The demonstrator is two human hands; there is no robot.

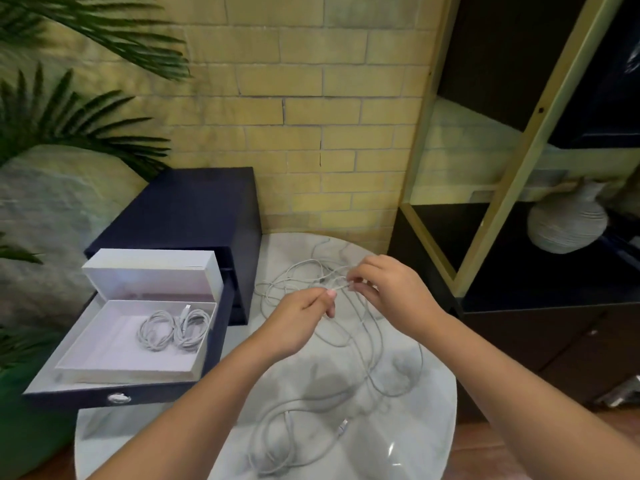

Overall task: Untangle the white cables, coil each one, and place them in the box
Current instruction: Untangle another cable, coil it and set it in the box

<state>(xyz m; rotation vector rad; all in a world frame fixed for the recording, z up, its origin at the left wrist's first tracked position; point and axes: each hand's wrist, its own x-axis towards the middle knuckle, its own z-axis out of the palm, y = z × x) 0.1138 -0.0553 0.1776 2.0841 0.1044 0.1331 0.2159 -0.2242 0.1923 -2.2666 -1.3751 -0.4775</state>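
Note:
A tangle of white cables (360, 344) sprawls over the round marble table (426, 427), its loops running from the far edge to the near edge. My left hand (301, 322) pinches a strand above the middle of the table. My right hand (391, 289) pinches the same bunch a little farther back, fingertips almost meeting the left ones. An open white box (104, 355) sits at the left in a pulled-out drawer. Two coiled white cables (175, 329) lie side by side inside it.
The dark blue drawer cabinet (194, 209) stands at the table's back left, its drawer (114, 398) sticking out toward me. Palm leaves (69, 123) hang at the left. A brick wall is behind, and a dark shelf with a ribbed vase (568, 223) stands at the right.

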